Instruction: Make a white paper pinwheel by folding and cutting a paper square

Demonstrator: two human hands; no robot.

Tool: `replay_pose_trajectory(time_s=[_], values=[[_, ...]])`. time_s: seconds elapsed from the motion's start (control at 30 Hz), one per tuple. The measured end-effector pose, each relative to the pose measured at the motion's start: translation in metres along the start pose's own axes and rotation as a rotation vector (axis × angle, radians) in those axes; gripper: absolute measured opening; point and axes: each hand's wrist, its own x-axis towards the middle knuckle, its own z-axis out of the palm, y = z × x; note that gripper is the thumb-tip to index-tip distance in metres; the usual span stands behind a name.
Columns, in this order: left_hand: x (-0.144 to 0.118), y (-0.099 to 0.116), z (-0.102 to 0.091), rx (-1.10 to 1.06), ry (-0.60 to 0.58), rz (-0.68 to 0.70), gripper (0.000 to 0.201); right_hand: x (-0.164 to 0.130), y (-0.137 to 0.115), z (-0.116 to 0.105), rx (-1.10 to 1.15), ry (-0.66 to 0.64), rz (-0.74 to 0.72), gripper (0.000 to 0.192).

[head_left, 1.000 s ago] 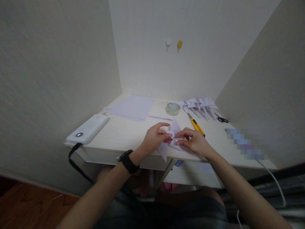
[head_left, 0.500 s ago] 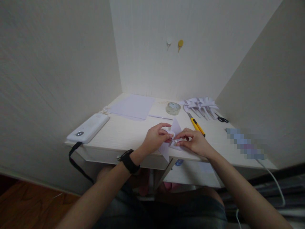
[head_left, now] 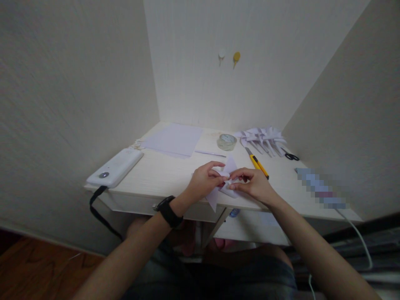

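Both hands meet over a pale lilac folded paper piece (head_left: 214, 196) at the front edge of the light wooden desk (head_left: 162, 175). My left hand (head_left: 204, 181), with a black watch on the wrist, pinches the paper's middle from the left. From the right, my right hand (head_left: 254, 184) pinches the same spot with its fingertips. One paper point sticks up behind the fingers, and another hangs over the desk edge. The centre of the fold is hidden by my fingers.
On the desk lie a flat lilac paper sheet (head_left: 175, 139), a roll of clear tape (head_left: 226, 142), a yellow utility knife (head_left: 256, 162), a pile of folded paper shapes (head_left: 261, 137), black scissors (head_left: 291, 156) and a white device with a black strap (head_left: 115, 167). Walls close in on three sides.
The hands have drawn slightly closer together on the paper, and the upper paper point shows less behind the fingers. Nothing else on the desk has moved.
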Motion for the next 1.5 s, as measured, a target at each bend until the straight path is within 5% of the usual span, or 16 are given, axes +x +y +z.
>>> replay_pose_trajectory(time_s=[0.37, 0.83, 1.5], values=[[0.000, 0.002, 0.001, -0.237, 0.033, -0.098, 0.046, 0.000, 0.003, 0.002, 0.107, -0.004, 0.107, 0.030], [0.001, -0.001, 0.000, -0.194, -0.038, -0.066, 0.046, -0.002, -0.002, 0.000, 0.017, -0.022, 0.031, 0.031], [0.000, -0.001, 0.000, -0.188, -0.114, 0.079, 0.049, 0.002, 0.001, 0.010, 0.229, 0.109, 0.102, 0.045]])
